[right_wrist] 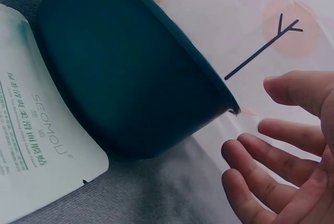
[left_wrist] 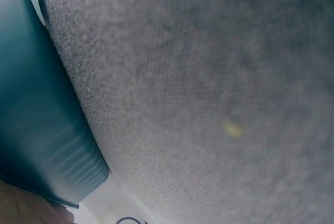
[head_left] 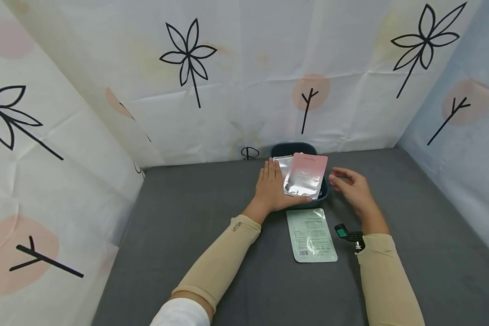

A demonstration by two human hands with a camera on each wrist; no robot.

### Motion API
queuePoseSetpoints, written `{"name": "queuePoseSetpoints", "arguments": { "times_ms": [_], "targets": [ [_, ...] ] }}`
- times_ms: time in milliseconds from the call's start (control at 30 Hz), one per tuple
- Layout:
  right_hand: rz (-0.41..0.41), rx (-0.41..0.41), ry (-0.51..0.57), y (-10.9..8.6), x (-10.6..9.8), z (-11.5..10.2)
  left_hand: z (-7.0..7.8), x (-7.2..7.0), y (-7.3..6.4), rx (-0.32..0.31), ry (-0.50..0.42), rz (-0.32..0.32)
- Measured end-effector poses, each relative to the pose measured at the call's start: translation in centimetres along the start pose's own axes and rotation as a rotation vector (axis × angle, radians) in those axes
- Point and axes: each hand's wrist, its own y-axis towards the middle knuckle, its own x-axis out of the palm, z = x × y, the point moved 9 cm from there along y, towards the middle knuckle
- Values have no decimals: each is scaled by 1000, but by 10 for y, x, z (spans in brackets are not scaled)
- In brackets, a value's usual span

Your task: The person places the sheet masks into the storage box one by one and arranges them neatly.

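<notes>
A dark teal plastic basin [right_wrist: 120, 67] stands at the back of the table, its side also visible in the left wrist view. Two sheet mask packets lie over its top: a pink and silver one [head_left: 306, 175] in front, and a silver one [head_left: 282, 164] partly covered behind it. My left hand [head_left: 274, 190] rests at the basin's left side with straight fingers against the silver packet, its thumb stretched along the near rim. To the basin's right, my right hand [head_left: 353, 189] hovers with loosely bent fingers, apart from the rim and holding nothing.
A pale green sheet mask packet [head_left: 311, 235] lies flat on the grey table cloth [head_left: 187, 226], just in front of the basin. Behind the table hangs a white patterned cloth [head_left: 248, 54], close to the basin's far side. Similar cloth encloses both sides.
</notes>
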Motion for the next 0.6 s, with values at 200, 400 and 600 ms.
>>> {"name": "queuePoseSetpoints", "arguments": {
  "times_ms": [200, 400, 600],
  "targets": [
    [-80, 31, -62, -1, 13, 0, -1, 3, 2, -12, -9, -37],
    [-120, 41, -98, 0, 24, 1, -2, 6, 4, -13, -3, -26],
    [-120, 36, -105, 1, 24, 4, -1, 4, 4, -9, 3, -11]
  ]
}}
